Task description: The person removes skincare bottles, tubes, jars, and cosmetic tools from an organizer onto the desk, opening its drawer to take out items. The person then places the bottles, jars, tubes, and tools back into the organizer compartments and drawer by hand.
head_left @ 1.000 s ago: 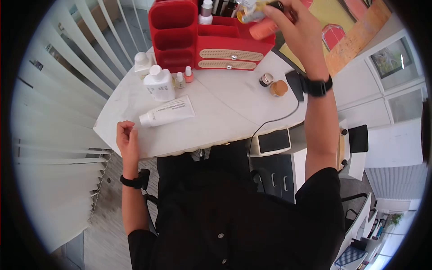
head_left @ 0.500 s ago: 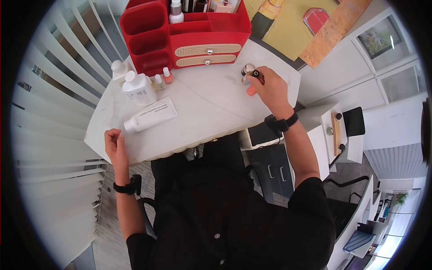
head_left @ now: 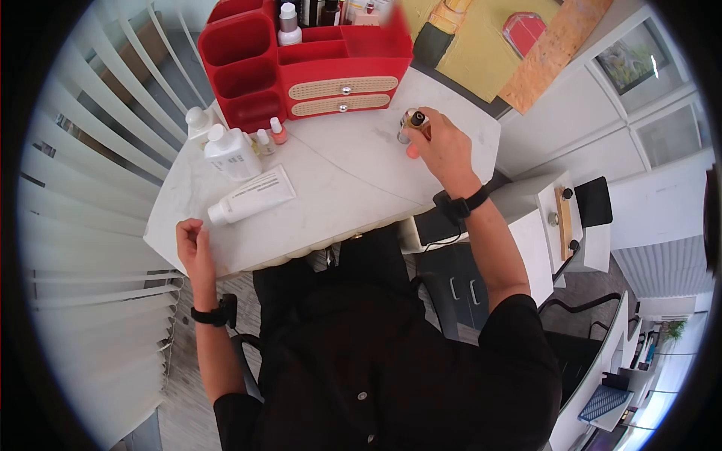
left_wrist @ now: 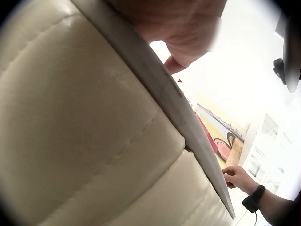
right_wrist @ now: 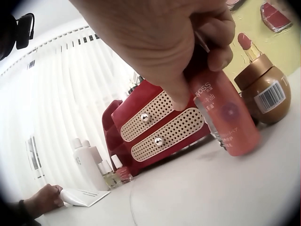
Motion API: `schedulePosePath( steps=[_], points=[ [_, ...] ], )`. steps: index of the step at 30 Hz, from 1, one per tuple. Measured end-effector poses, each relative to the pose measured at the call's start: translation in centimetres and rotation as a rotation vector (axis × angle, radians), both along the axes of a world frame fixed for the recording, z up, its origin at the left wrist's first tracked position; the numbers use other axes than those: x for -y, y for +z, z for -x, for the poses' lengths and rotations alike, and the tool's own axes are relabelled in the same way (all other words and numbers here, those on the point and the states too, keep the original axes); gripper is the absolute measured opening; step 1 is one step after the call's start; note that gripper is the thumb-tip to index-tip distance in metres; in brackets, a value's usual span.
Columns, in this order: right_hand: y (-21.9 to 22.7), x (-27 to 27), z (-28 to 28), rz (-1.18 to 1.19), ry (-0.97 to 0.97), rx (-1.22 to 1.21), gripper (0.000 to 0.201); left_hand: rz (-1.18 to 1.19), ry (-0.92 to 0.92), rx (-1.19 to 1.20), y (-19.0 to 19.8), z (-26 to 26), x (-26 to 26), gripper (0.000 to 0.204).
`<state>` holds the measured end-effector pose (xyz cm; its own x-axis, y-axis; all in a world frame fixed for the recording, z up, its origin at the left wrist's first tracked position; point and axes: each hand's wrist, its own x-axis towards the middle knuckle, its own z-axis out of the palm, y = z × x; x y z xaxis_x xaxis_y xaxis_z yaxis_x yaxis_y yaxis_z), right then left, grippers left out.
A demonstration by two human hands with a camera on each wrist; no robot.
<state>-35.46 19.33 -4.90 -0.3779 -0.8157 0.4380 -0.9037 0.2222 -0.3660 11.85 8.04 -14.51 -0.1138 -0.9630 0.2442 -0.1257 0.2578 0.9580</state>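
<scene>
The right hand grips a round pink plastic bottle, the loose left hand near a flat white tube.

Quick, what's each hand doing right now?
Left hand: open, holding nothing.
Right hand: holding a pink Syoss bottle; can't tell whether anything else.

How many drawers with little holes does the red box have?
2: the upper drawer and, right below it, the lower drawer, on the front of the red box. Its unseen sides may hide more.
</scene>
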Motion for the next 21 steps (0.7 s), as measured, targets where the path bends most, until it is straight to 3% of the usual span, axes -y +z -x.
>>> schedulePosePath(
  steps=[10,15,17,19,21],
  points=[
    [0.2,-1.5,-0.3,0.123,0.005,-0.133,0.041,0.019,0.003,-0.012,-0.4,-0.2,0.2,0.016],
    [3.8,-0.1,-0.8,0.3,0.012,-0.179,0.033,0.021,0.003,-0.012,0.0,0.1,0.0,0.015],
    [7.0,2.0,-2.3,0.279,0.064,-0.052,0.028,-0.016,0.003,-0.019,0.1,0.2,-0.1,0.016],
    [8.9,6.3,-2.6,0.397,0.28,0.021,0.029,-0.004,0.015,-0.027,-0.1,0.2,-0.1,0.016],
    [10.7,10.8,-3.4,0.386,0.338,-0.089,0.034,0.01,0.031,-0.039,-0.1,0.3,0.0,0.016]
  ],
)
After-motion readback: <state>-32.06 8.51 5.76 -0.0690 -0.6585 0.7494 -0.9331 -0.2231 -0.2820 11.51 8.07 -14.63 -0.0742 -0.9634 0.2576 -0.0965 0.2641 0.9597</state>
